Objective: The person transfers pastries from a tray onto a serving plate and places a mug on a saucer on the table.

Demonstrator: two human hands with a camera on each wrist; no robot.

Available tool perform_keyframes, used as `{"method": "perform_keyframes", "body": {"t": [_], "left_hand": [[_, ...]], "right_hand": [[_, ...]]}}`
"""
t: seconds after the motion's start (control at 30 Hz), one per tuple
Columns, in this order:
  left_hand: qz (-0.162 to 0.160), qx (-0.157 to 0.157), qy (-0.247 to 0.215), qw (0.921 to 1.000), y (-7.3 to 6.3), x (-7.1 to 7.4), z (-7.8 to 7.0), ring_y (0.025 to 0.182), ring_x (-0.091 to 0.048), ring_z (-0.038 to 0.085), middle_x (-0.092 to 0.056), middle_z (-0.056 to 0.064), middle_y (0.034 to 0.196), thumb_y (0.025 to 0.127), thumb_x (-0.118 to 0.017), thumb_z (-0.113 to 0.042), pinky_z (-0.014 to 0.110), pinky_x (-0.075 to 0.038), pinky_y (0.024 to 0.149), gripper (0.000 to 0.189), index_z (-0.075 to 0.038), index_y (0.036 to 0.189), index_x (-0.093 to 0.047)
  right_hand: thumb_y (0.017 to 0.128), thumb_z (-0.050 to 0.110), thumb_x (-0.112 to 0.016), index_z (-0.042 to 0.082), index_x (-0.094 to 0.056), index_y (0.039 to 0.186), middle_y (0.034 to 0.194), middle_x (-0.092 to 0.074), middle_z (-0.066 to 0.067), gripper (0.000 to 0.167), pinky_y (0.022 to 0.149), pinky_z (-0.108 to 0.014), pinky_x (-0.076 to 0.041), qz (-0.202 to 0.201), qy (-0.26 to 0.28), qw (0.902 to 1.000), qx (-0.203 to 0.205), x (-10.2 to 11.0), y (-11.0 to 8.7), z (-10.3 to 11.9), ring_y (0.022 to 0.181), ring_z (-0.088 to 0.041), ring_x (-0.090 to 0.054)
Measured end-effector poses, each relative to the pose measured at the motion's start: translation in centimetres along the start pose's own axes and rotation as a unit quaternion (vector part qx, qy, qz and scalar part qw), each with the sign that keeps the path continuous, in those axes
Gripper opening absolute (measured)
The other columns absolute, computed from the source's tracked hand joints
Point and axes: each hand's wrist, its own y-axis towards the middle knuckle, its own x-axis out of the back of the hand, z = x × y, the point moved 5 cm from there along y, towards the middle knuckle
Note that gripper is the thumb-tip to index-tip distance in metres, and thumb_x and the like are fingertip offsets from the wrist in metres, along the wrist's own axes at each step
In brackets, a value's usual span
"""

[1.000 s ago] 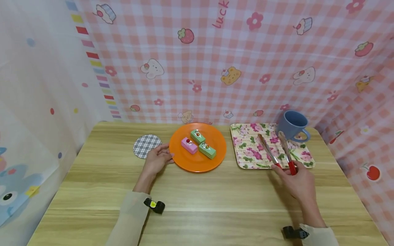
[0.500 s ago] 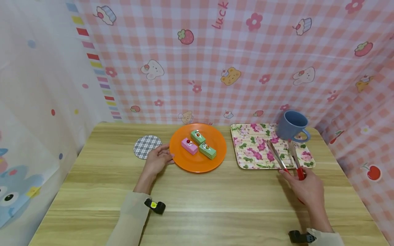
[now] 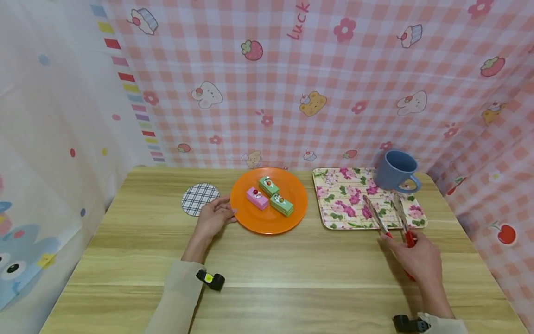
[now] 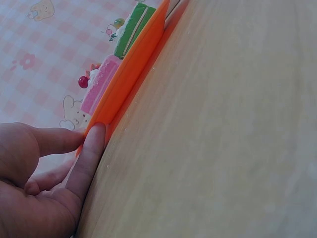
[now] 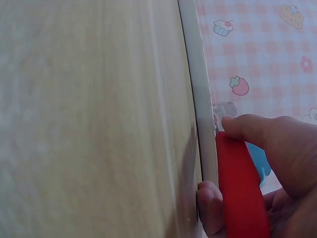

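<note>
An orange plate lies on the table, bearing one pink cake slice and two green cake slices. At its left rim, my left hand pinches the edge between thumb and finger, as the left wrist view shows closely. My right hand grips metal tongs by their red handles. The arms of the tongs stand apart with nothing between them, their tips over the floral tray. Part of the handles is hidden by the right hand.
A blue mug stands on the tray's far right corner, handle towards the front right. A round checked coaster lies left of the plate, beside the left hand. A pink checked cloth hangs behind the table.
My right hand has drawn the tongs back to the right and towards the front, away from the mug. The left hand and the plate have stayed in place.
</note>
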Motion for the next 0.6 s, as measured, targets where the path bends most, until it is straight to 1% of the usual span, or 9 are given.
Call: {"method": "perform_keyframes", "body": {"t": [0.1,0.17,0.23,0.33,0.43,0.5,0.6], "left_hand": [[0.000,0.003,0.002,1.0000,-0.09,-0.04,-0.12,0.083,-0.065,0.013,-0.058,0.011,0.106,0.096,-0.064,0.004,0.025,-0.066,0.079,0.052,-0.003,0.146,-0.052],[0.000,0.005,0.002,1.0000,-0.13,-0.09,-0.19,0.083,-0.065,0.014,-0.058,0.012,0.106,0.096,-0.064,0.004,0.026,-0.066,0.079,0.052,-0.003,0.146,-0.052],[-0.001,0.007,0.001,1.0000,-0.13,-0.10,-0.17,0.083,-0.065,0.014,-0.058,0.012,0.106,0.096,-0.065,0.004,0.026,-0.066,0.079,0.052,-0.003,0.145,-0.052],[0.000,0.007,0.001,1.0000,-0.15,-0.07,-0.15,0.083,-0.065,0.014,-0.058,0.011,0.106,0.096,-0.064,0.004,0.026,-0.066,0.078,0.052,-0.003,0.146,-0.052],[0.001,0.005,0.001,1.0000,-0.20,-0.03,-0.19,0.083,-0.065,0.014,-0.058,0.012,0.107,0.096,-0.064,0.004,0.026,-0.066,0.079,0.052,-0.003,0.146,-0.051],[0.001,0.004,0.001,1.0000,-0.21,-0.02,-0.20,0.083,-0.065,0.014,-0.058,0.012,0.107,0.096,-0.064,0.004,0.026,-0.066,0.079,0.052,-0.002,0.146,-0.051],[-0.001,0.002,0.000,1.0000,-0.19,-0.02,-0.20,0.083,-0.065,0.014,-0.058,0.012,0.106,0.096,-0.064,0.004,0.026,-0.066,0.079,0.052,-0.002,0.146,-0.051]], "right_hand": [[0.082,0.079,-0.064,-0.010,-0.042,0.143,0.120,-0.062,-0.034,0.110,0.080,-0.052,-0.056,0.002,-0.017,0.9999,0.000,0.06,0.03,-0.04,0.109,-0.048,-0.058],[0.081,0.079,-0.064,-0.009,-0.048,0.134,0.117,-0.061,-0.033,0.104,0.076,-0.048,-0.054,-0.001,-0.028,0.9996,0.002,0.17,-0.04,0.00,0.105,-0.047,-0.058],[0.081,0.078,-0.065,-0.007,-0.051,0.125,0.109,-0.062,-0.030,0.097,0.071,-0.043,-0.051,-0.007,-0.036,0.9993,0.007,0.27,-0.17,0.10,0.100,-0.045,-0.059],[0.082,0.076,-0.067,-0.003,-0.057,0.109,0.092,-0.062,-0.022,0.084,0.061,-0.035,-0.043,-0.020,-0.046,0.9985,0.021,0.35,-0.40,0.26,0.087,-0.039,-0.059],[0.082,0.075,-0.067,0.000,-0.058,0.099,0.081,-0.058,-0.016,0.078,0.055,-0.031,-0.036,-0.024,-0.055,0.9977,0.029,0.35,-0.48,0.39,0.077,-0.033,-0.056],[0.082,0.075,-0.067,0.000,-0.058,0.097,0.080,-0.058,-0.016,0.077,0.054,-0.030,-0.035,-0.020,-0.059,0.9976,0.031,0.34,-0.46,0.45,0.075,-0.031,-0.056],[0.081,0.077,-0.067,0.001,-0.056,0.097,0.081,-0.057,-0.016,0.079,0.056,-0.030,-0.035,-0.010,-0.064,0.9974,0.032,0.37,-0.33,0.49,0.077,-0.032,-0.056]]}}
